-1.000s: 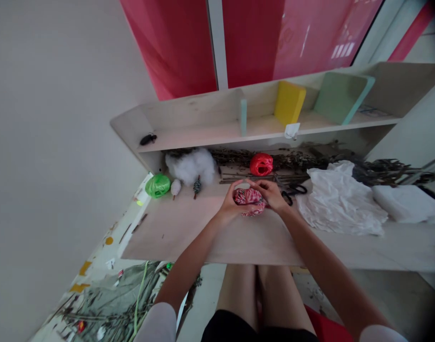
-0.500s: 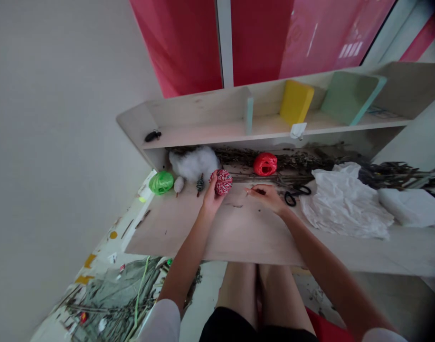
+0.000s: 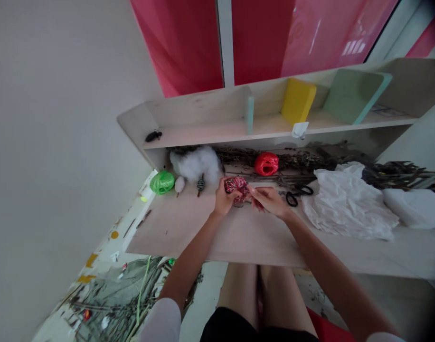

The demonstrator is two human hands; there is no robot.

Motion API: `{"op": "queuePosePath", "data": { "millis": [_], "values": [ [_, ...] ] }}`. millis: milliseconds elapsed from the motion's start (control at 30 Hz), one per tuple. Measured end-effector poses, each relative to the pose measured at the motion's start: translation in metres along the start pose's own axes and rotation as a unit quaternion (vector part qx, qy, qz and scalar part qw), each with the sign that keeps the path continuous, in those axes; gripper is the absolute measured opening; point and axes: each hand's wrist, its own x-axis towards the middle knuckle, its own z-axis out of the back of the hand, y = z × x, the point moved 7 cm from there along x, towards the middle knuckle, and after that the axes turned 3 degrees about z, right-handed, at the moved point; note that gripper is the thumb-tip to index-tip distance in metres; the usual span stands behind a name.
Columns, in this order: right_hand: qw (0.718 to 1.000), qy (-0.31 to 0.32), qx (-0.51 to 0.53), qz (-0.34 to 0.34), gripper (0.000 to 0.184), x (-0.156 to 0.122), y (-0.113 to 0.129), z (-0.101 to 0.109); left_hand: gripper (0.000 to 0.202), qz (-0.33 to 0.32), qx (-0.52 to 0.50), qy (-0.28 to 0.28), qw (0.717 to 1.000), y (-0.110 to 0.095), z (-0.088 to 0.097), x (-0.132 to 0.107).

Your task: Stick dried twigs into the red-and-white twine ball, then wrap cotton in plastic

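Observation:
A ball of red and white yarn, with some dark strands in it, is gripped in my left hand above the desk. My right hand pinches yarn at the ball's right side, its fingertips against the ball. Left of my hands, a small stick wound in dark and white yarn and a pale wrapped stick lie on the desk. White stuffing is heaped behind them. Black-handled scissors rest right of my right hand; their blades are hard to see.
A green ball of plastic twine sits at the desk's left end, a red one at the back. Dry twigs line the back under the shelf. Crumpled white plastic covers the right. More twigs lie on the floor.
The yarn ball has moved right and slightly down in my left hand. My right hand, apart from it before, now meets it and pinches at its side.

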Motion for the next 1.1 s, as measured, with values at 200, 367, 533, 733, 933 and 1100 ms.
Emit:
{"op": "queuePosePath", "data": {
  "millis": [200, 367, 533, 733, 933, 1100],
  "values": [
    [0.998, -0.028, 0.058, 0.023, 0.056, 0.001, 0.000, 0.010, 0.071, -0.098, 0.105, 0.182, 0.973, -0.021, -0.032, -0.016],
    [0.987, -0.062, 0.137, 0.052, 0.047, 0.001, 0.011, 0.023, 0.053, -0.141, 0.140, 0.206, 0.958, -0.028, -0.041, -0.024],
    [0.966, -0.119, 0.226, 0.029, 0.044, 0.005, 0.003, 0.037, 0.053, -0.185, 0.160, 0.187, 0.951, -0.039, -0.044, -0.034],
    [0.974, -0.158, 0.160, 0.033, 0.041, 0.012, -0.015, 0.038, 0.071, -0.165, 0.115, 0.114, 0.973, -0.044, -0.034, -0.039],
    [0.976, -0.164, 0.124, 0.066, 0.041, 0.011, -0.011, 0.036, 0.082, -0.081, 0.123, 0.192, 0.970, -0.038, -0.045, -0.044],
    [0.978, -0.171, 0.092, 0.073, 0.039, 0.013, -0.015, 0.039, 0.081, -0.060, 0.107, 0.213, 0.969, -0.036, -0.051, -0.048]
  ]
}}
